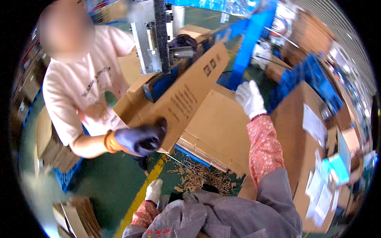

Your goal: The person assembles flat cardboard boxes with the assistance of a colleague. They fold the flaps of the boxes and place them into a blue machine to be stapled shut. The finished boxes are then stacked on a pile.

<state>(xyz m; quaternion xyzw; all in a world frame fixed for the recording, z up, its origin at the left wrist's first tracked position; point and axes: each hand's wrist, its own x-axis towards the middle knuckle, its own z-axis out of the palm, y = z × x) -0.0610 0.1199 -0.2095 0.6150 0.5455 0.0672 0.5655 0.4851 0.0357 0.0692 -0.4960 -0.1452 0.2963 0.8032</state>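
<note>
My right hand [250, 98], in a white glove, is raised past the right side of a stack of flat cardboard sheets [216, 119]. Its fingers are stretched out, and nothing shows in them. Low by my body is my left hand [154, 190], also white-gloved; its fingers are too small and blurred to read. A co-worker's hand [143, 139] in a dark blue glove with an orange cuff is at the lower end of a printed cardboard carton [198, 89]. The carton is tilted above the left part of the stack, under a metal machine head [147, 43].
A blue machine post [248, 47] rises beyond my right hand. Cardboard scraps [198, 176] litter the green floor beside a yellow line [137, 204]. A large brown board with papers [313, 125] stands at right. More folded cardboard [55, 142] is stacked behind the co-worker at left.
</note>
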